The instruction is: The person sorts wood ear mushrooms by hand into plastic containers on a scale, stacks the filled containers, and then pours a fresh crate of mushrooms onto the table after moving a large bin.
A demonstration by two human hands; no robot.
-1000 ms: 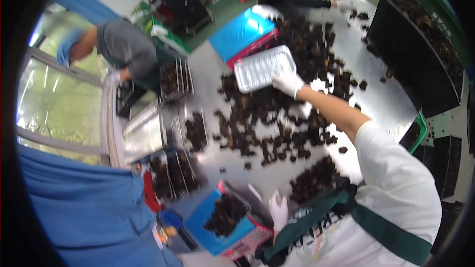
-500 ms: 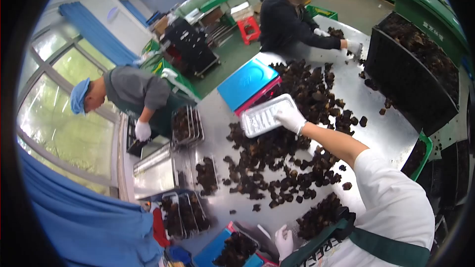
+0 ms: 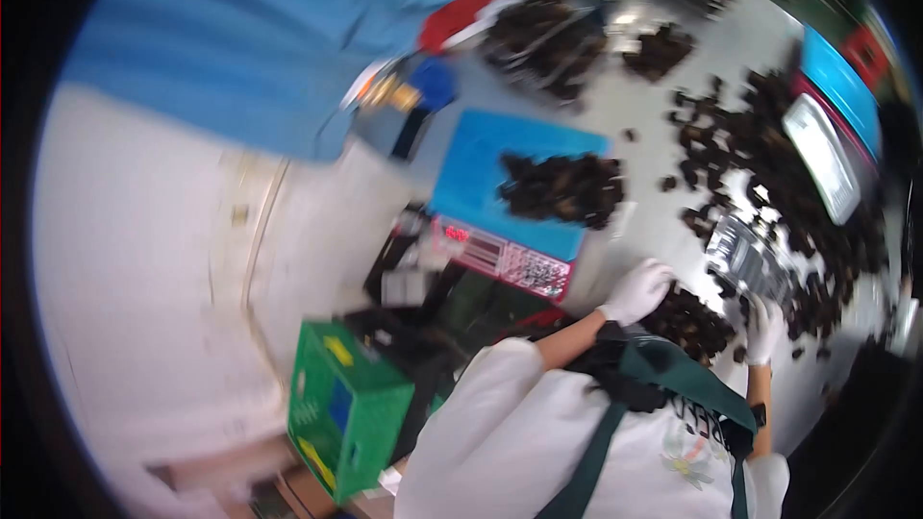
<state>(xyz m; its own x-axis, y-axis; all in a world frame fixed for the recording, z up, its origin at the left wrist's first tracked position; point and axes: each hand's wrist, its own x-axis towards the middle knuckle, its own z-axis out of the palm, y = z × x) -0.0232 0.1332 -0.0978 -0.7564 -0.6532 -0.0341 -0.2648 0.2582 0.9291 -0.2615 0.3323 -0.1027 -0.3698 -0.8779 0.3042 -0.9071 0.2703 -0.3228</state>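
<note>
My right hand (image 3: 764, 329), in a white glove, grips the near edge of a clear plastic tray (image 3: 748, 258) tilted over the metal table. My left hand (image 3: 639, 290), also gloved, is beside a heap of dark brown, mushroom-like pieces (image 3: 694, 325); blur hides whether its fingers hold anything. To its upper left stands a blue-topped scale (image 3: 490, 159) with a pink front and red lit digits. A filled portion of the dark pieces (image 3: 562, 190) rests on that scale. More loose pieces (image 3: 740, 135) spread across the table beyond the tray.
Another clear tray (image 3: 822, 159) leans by a second blue scale (image 3: 838, 86) at the far right. Filled trays (image 3: 546, 43) stand at the back, near a blue curtain (image 3: 260, 29). A green crate (image 3: 351, 408) is at lower left, by a white wall (image 3: 144, 259).
My view has swung left and down, blurring the picture. My right hand has drawn the clear tray back from the far scale toward my body. My left hand is now near the heap.
</note>
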